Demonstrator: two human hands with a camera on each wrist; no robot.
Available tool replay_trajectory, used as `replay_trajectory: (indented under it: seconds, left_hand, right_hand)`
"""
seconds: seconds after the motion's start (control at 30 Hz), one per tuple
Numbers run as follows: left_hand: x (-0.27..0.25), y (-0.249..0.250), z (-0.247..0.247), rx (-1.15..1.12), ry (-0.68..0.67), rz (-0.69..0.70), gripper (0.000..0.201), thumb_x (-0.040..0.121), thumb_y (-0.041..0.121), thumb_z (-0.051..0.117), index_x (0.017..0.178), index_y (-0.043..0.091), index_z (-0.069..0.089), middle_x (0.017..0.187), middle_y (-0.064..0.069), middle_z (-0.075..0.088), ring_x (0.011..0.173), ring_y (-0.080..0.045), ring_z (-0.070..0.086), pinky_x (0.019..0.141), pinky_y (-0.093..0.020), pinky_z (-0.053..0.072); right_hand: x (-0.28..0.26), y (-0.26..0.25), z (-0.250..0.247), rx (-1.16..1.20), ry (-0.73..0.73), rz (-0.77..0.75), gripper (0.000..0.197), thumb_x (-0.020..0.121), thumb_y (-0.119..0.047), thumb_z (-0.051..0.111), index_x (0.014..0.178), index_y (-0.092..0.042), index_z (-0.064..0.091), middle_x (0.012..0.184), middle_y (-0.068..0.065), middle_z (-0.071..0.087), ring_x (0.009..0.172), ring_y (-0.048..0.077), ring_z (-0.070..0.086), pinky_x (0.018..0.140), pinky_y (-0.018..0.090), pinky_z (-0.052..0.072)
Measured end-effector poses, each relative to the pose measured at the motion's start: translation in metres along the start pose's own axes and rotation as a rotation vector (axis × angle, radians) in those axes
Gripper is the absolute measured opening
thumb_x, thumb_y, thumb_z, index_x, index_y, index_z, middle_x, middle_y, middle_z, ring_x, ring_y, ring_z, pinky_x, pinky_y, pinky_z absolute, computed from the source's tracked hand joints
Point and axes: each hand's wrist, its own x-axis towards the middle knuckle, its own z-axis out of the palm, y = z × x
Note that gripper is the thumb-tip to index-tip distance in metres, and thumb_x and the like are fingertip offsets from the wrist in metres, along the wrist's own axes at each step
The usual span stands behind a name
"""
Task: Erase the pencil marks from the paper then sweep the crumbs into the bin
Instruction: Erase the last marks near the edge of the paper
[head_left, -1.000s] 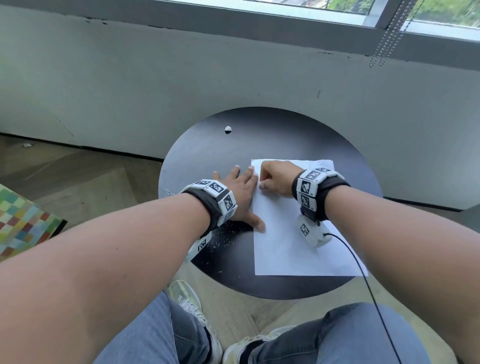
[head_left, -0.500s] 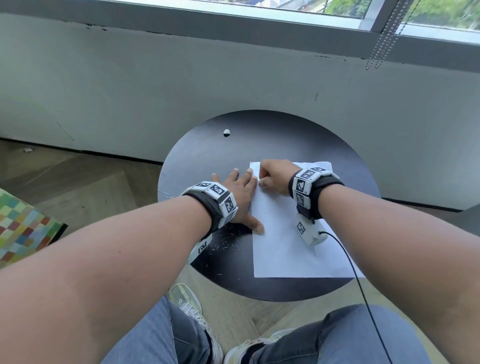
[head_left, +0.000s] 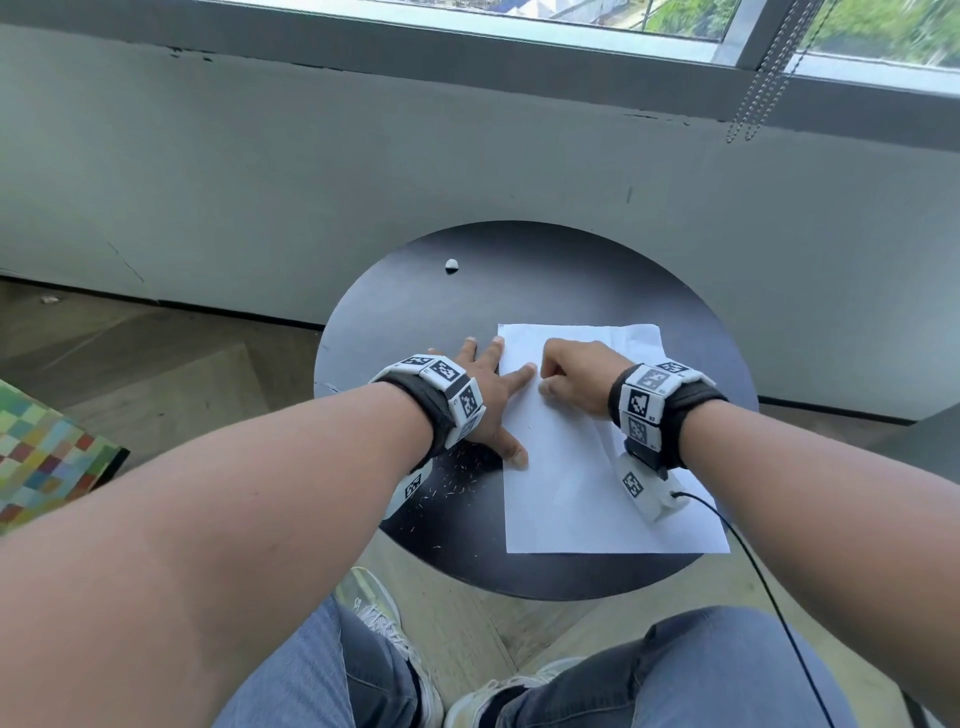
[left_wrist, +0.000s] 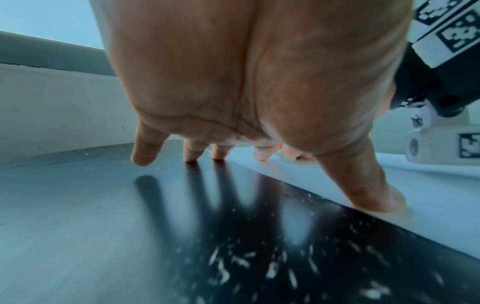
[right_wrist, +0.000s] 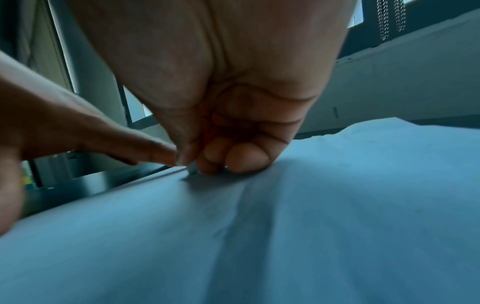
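On the paper (head_left: 571, 467) my left hand (head_left: 488, 400) presses flat with straight fingers, my right hand (head_left: 576, 376) pinches a small eraser (right_wrist: 191, 171).

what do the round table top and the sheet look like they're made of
Table top: looks like a dark, smooth semi-gloss board, laminate or painted wood; the left wrist view shows finger reflections in it. Sheet: thin white matte paper, lying flat, rumpled at its far right corner.

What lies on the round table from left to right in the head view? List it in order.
Eraser crumbs → left hand, pressing the paper's edge → right hand, curled on the sheet → paper's right edge. All on the black table.
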Motion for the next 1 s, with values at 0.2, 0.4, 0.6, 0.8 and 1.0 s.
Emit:
replay_trajectory:
  seconds: [0.2, 0.4, 0.6, 0.8, 1.0]
  left_hand:
    - [-0.002, 0.009, -0.001, -0.008, 0.012, -0.032, 0.134, 0.054, 0.098, 0.06, 0.159, 0.044, -0.003, 0.17, -0.008, -0.013, 0.155, -0.041, -0.006, 0.114, -0.075, 0.012]
    - [-0.002, 0.016, 0.0, 0.032, 0.027, -0.055, 0.137, 0.053, 0.095, 0.064, 0.159, 0.041, -0.005, 0.169, -0.014, -0.012, 0.153, -0.047, -0.002, 0.11, -0.078, 0.016]
    - [-0.006, 0.021, -0.007, 0.063, -0.01, -0.061, 0.131, 0.058, 0.093, 0.065, 0.156, 0.051, -0.011, 0.168, -0.015, -0.017, 0.152, -0.05, -0.004, 0.109, -0.08, 0.016]
    - [-0.006, 0.022, -0.007, 0.064, -0.004, -0.057, 0.132, 0.058, 0.092, 0.067, 0.156, 0.049, -0.01, 0.168, -0.019, -0.016, 0.151, -0.054, -0.003, 0.108, -0.081, 0.017]
    - [-0.006, 0.019, -0.004, 0.048, 0.009, -0.056, 0.13, 0.059, 0.092, 0.065, 0.155, 0.051, -0.011, 0.168, -0.016, -0.017, 0.152, -0.051, -0.005, 0.108, -0.08, 0.018]
  right_hand:
    - [-0.034, -0.009, 0.02, -0.036, -0.164, -0.112, 0.009, 0.092, -0.031, 0.059, 0.09, -0.023, 0.054, 0.087, -0.002, 0.061, 0.081, 0.018, 0.055, 0.07, 0.032, 0.045]
    - [-0.022, 0.007, 0.008, 0.026, -0.039, 0.039, 0.01, 0.091, -0.03, 0.06, 0.093, -0.021, 0.056, 0.092, -0.002, 0.061, 0.087, 0.02, 0.057, 0.071, 0.03, 0.042]
    - [-0.018, 0.008, 0.006, 0.02, 0.033, 0.115, 0.011, 0.093, -0.029, 0.057, 0.097, -0.019, 0.055, 0.096, 0.003, 0.063, 0.09, 0.024, 0.058, 0.075, 0.033, 0.046]
    - [-0.049, 0.003, 0.021, -0.026, -0.132, -0.047, 0.01, 0.093, -0.031, 0.057, 0.087, -0.025, 0.051, 0.084, -0.004, 0.06, 0.079, 0.018, 0.056, 0.07, 0.032, 0.047]
    - [-0.013, 0.014, 0.002, 0.003, 0.02, 0.108, 0.009, 0.091, -0.029, 0.058, 0.095, -0.02, 0.058, 0.096, 0.0, 0.065, 0.092, 0.021, 0.059, 0.075, 0.031, 0.043]
